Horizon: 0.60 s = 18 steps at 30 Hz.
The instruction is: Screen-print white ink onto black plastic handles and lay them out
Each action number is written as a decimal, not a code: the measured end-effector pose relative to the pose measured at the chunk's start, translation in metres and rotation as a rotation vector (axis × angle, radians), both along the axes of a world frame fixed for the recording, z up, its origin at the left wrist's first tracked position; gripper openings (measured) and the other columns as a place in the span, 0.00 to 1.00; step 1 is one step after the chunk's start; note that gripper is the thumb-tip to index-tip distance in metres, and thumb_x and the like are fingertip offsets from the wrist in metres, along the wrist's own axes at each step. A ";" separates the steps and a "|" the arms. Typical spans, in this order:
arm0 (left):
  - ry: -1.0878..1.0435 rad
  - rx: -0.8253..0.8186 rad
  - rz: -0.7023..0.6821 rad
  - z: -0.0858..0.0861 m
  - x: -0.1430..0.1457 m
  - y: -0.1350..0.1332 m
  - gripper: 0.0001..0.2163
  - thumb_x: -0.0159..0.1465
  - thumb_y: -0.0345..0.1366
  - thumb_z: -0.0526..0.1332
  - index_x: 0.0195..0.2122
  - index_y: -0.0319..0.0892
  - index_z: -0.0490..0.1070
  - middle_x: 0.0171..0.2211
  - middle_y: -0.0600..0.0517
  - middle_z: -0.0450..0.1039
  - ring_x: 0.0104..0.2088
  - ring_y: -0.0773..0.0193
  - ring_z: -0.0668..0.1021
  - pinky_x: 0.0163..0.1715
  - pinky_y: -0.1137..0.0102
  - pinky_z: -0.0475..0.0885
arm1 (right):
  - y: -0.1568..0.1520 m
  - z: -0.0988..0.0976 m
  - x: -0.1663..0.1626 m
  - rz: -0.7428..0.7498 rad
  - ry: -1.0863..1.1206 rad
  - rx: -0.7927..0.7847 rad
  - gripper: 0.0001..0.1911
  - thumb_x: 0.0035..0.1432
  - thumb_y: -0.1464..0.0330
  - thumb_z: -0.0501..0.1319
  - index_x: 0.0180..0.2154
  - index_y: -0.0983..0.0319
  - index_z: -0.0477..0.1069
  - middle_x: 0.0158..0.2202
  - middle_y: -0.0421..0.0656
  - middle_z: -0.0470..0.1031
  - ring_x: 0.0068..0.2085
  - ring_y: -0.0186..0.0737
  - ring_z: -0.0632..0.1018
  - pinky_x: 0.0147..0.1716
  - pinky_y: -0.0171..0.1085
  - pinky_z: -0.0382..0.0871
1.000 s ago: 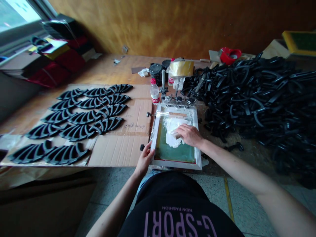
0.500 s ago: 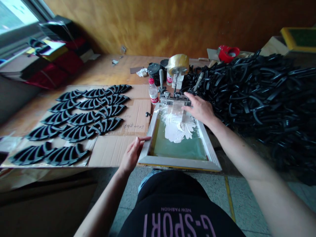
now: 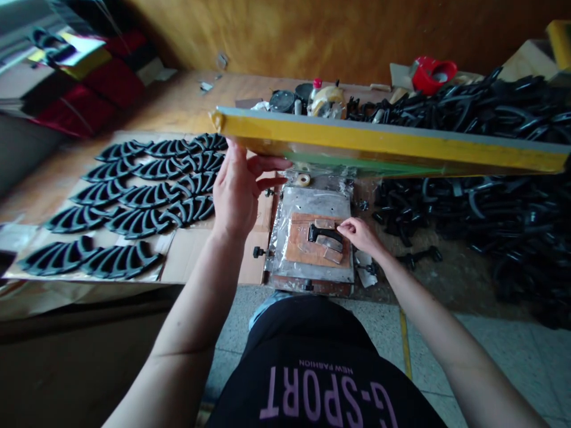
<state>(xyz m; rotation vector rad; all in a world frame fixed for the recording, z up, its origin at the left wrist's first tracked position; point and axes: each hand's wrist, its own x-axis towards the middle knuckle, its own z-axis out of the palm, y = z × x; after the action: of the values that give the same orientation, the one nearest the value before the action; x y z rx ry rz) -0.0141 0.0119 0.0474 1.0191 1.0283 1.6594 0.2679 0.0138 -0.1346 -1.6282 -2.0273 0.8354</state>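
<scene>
A screen printing frame point(image 3: 383, 139), yellow along its edge, is tilted up above the table, its front edge towards me. My left hand point(image 3: 238, 190) is at its left corner, holding it up, with several fingers stretched out beneath. Below lies a metal base plate point(image 3: 312, 199) bearing an orange-brown board point(image 3: 297, 249). On that board, a curved black plastic piece point(image 3: 328, 233) sits among small raised blocks. My right hand point(image 3: 361, 235) has thumb and forefinger pinched at the piece's right end. The mesh's upper face and the white paste are hidden.
Rows of curved black pieces point(image 3: 138, 211) lie on cardboard at left. A large heap of black plastic pieces point(image 3: 499, 202) fills the right side. Behind the frame are dark tubs point(image 3: 282, 101), a red-capped bottle point(image 3: 316, 84) and a red tape dispenser point(image 3: 432, 74).
The frame has swung up from flat, uncovering the base plate and black piece. My left hand rose with it; my right hand left the squeegee area and came down to the piece.
</scene>
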 end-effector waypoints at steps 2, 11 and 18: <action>-0.010 -0.025 -0.029 -0.001 0.002 -0.001 0.20 0.67 0.55 0.50 0.47 0.45 0.69 0.31 0.49 0.77 0.36 0.59 0.81 0.31 0.66 0.78 | -0.007 -0.006 -0.008 0.043 -0.007 0.022 0.12 0.58 0.59 0.61 0.34 0.62 0.72 0.36 0.45 0.75 0.33 0.38 0.75 0.36 0.37 0.69; -0.043 -0.163 -0.014 -0.037 0.010 -0.020 0.24 0.63 0.57 0.55 0.54 0.49 0.67 0.34 0.50 0.79 0.32 0.63 0.80 0.28 0.70 0.76 | -0.010 -0.014 -0.013 0.069 -0.071 0.085 0.09 0.58 0.61 0.62 0.34 0.60 0.71 0.37 0.45 0.74 0.37 0.41 0.75 0.40 0.39 0.68; -0.029 -0.445 -0.146 -0.109 0.022 -0.064 0.25 0.64 0.55 0.55 0.53 0.43 0.68 0.36 0.48 0.78 0.33 0.64 0.79 0.30 0.71 0.75 | -0.012 -0.011 -0.016 0.051 -0.084 0.093 0.08 0.59 0.62 0.61 0.32 0.60 0.72 0.36 0.44 0.74 0.39 0.42 0.75 0.42 0.40 0.67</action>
<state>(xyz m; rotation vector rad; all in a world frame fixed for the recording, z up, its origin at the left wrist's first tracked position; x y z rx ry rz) 0.0084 -0.0522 -0.0613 0.7512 1.2050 1.2472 0.2523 0.0022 -0.1457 -1.5910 -2.1405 0.6898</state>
